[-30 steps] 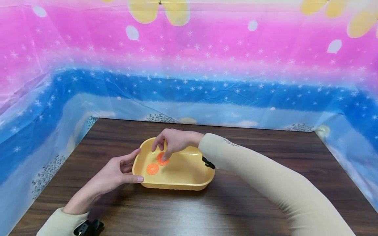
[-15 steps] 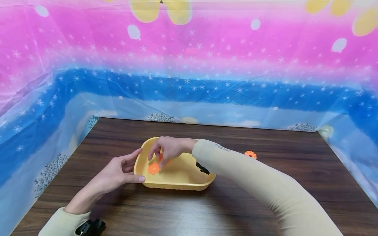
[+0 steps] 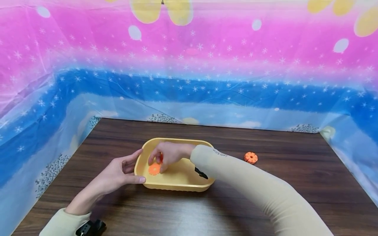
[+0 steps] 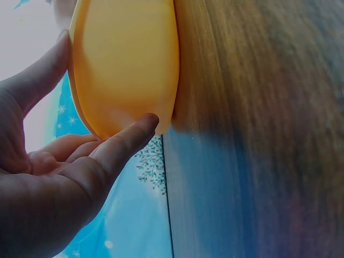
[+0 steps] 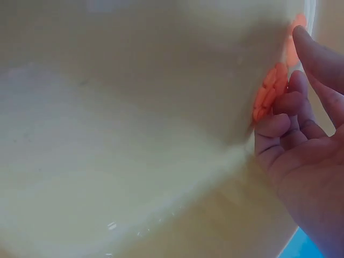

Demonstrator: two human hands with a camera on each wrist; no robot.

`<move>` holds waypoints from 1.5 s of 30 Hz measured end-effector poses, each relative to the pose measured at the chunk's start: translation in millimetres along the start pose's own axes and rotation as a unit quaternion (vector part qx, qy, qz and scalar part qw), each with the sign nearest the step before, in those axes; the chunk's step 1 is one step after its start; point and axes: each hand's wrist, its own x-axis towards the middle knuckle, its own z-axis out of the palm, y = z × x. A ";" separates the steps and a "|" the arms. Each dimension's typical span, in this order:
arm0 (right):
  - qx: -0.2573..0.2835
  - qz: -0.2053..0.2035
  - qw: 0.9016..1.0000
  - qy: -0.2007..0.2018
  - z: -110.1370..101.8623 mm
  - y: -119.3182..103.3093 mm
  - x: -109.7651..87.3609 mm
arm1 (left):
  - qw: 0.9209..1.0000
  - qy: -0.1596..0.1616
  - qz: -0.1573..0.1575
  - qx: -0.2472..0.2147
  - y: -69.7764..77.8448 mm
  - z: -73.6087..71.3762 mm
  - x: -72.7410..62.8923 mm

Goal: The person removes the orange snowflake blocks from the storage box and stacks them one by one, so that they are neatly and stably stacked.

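Note:
A yellow plastic basin (image 3: 183, 173) stands on the table. My left hand (image 3: 115, 175) grips its left end, thumb on the near rim and fingers at the far side; the left wrist view shows this thumb (image 4: 126, 140) against the basin. Inside, my right hand (image 3: 171, 154) reaches down at the left. Its curled fingers hold orange notched discs (image 5: 271, 91), seemingly two together, mostly hidden in the head view. Another orange disc (image 3: 154, 169) lies flat on the basin's bottom, with a right fingertip (image 5: 301, 37) touching it or very close.
More orange notched discs (image 3: 251, 158), apparently stacked, lie on the dark wooden table (image 3: 283, 157) right of the basin, beyond my right sleeve (image 3: 245, 180). A printed cloth (image 3: 189, 88) hangs along the table's back and sides.
The right hand has moved slightly nearer and lower in the basin, gathering one disc into its fingers. Its sleeve has shifted, uncovering the discs on the table. The left hand keeps its grip.

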 end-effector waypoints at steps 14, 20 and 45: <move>-0.062 0.014 0.998 0.014 6.1 -2.4 1.3 | 1.000 0.000 -0.002 -0.004 0.4 -0.1 -1.5; -0.048 0.015 0.999 0.020 7.1 -4.6 2.3 | 1.000 -0.001 0.005 -0.001 0.8 0.2 -1.4; 0.015 -0.006 1.000 -0.010 1.7 -4.7 -4.6 | 1.000 -0.005 0.014 -0.006 2.0 1.6 -2.4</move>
